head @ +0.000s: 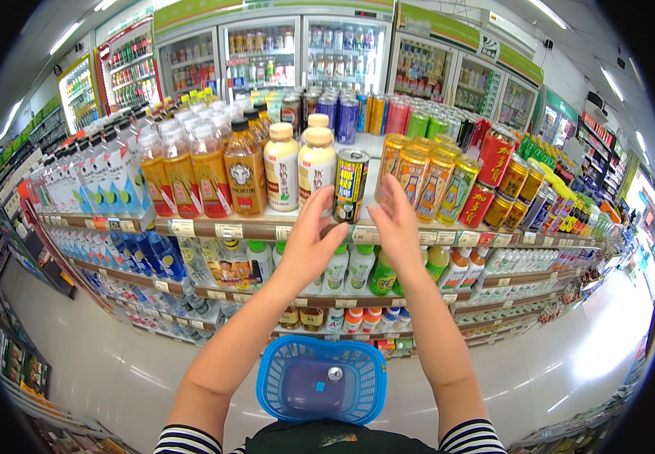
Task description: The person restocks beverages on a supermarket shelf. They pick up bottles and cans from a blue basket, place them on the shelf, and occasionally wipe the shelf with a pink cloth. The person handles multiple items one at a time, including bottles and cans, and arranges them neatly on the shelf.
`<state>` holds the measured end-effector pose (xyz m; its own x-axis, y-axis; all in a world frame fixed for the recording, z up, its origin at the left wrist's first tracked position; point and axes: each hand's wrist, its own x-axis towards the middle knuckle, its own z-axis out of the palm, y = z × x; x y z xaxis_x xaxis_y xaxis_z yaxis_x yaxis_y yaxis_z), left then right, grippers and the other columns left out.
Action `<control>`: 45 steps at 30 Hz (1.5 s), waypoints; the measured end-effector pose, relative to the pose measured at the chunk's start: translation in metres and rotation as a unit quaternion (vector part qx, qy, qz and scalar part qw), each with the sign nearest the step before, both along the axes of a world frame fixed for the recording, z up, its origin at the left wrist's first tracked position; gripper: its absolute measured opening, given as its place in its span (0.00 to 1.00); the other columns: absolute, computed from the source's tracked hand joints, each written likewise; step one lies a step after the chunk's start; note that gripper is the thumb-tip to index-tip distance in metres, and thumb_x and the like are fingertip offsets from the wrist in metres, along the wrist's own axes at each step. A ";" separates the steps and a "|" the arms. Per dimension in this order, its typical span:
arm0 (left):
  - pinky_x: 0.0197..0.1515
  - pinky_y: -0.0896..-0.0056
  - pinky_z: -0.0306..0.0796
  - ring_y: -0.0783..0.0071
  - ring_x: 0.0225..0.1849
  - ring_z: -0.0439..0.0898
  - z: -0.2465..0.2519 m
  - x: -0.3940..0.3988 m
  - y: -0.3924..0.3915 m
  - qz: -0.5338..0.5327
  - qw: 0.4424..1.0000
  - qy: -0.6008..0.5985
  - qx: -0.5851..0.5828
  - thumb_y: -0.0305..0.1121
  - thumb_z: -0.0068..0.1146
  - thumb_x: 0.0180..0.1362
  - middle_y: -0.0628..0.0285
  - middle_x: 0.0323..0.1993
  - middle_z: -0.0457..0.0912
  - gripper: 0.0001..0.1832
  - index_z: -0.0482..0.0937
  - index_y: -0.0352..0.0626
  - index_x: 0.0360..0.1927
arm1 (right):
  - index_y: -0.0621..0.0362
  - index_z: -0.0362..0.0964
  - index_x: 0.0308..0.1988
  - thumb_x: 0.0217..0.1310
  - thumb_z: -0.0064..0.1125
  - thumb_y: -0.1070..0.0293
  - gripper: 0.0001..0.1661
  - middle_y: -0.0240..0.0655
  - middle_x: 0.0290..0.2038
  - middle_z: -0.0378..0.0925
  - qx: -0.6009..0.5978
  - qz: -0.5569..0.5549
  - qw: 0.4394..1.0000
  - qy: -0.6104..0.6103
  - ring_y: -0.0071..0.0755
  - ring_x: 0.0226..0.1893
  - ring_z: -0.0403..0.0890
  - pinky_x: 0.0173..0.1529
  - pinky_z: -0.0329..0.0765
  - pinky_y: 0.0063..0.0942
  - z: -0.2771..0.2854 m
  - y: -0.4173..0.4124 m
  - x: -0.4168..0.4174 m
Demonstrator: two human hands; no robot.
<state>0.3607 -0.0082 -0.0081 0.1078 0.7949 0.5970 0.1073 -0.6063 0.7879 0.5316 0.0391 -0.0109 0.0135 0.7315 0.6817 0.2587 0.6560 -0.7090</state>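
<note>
A black can with yellow and green print (351, 187) stands upright at the front edge of the top shelf. To its left, my left hand (313, 235) is raised with fingers apart, close to the can and in front of a cream-coloured bottle (317, 162). My right hand (394, 224) is on the other side, fingers apart, near orange cans (412, 173), with a gap between it and the black can. Neither hand appears to hold anything. Below my arms, a blue plastic basket (381, 377) contains one can (335, 373), its top facing up.
Bottles of amber drink (208, 176) line the top shelf at left; red cans (495, 156) stand at right. A shelf edge with price tags (452, 237) runs below the hands. Lower shelves hold green-capped bottles (360, 269). Glass-door refrigerators (262, 57) stand behind.
</note>
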 end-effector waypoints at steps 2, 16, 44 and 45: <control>0.67 0.61 0.60 0.60 0.70 0.59 0.014 0.005 0.015 0.012 0.999 0.026 -0.022 0.25 0.54 0.61 0.52 0.67 0.60 0.35 0.54 0.35 0.69 | 0.68 0.54 0.65 0.58 0.56 0.74 0.37 0.51 0.60 0.68 -0.069 0.015 0.997 0.013 0.45 0.58 0.72 0.60 0.70 0.33 0.010 0.029 -0.006; 0.68 0.59 0.59 0.57 0.68 0.61 0.020 0.025 -0.002 0.055 0.995 -0.003 0.078 0.23 0.50 0.61 0.53 0.67 0.55 0.36 0.50 0.39 0.71 | 0.58 0.67 0.58 0.52 0.68 0.66 0.33 0.42 0.45 0.81 0.016 0.025 0.999 -0.031 0.40 0.44 0.83 0.46 0.78 0.36 0.046 -0.011 -0.013; 0.58 0.65 0.67 0.60 0.58 0.73 -0.414 -0.001 -0.191 -0.002 0.882 0.014 -0.470 0.33 0.54 0.63 0.49 0.58 0.70 0.30 0.59 0.37 0.67 | 0.58 0.73 0.48 0.47 0.67 0.64 0.25 0.47 0.40 0.80 -0.425 0.062 0.871 -0.237 0.50 0.37 0.82 0.41 0.78 0.39 -0.380 -0.206 -0.012; 0.59 0.65 0.67 0.61 0.57 0.73 -0.428 0.000 -0.191 -0.013 0.866 -0.007 -0.500 0.32 0.54 0.63 0.49 0.58 0.71 0.30 0.58 0.37 0.67 | 0.58 0.73 0.48 0.47 0.67 0.64 0.25 0.47 0.40 0.80 -0.444 0.052 0.859 -0.250 0.51 0.38 0.82 0.41 0.78 0.39 -0.393 -0.207 -0.012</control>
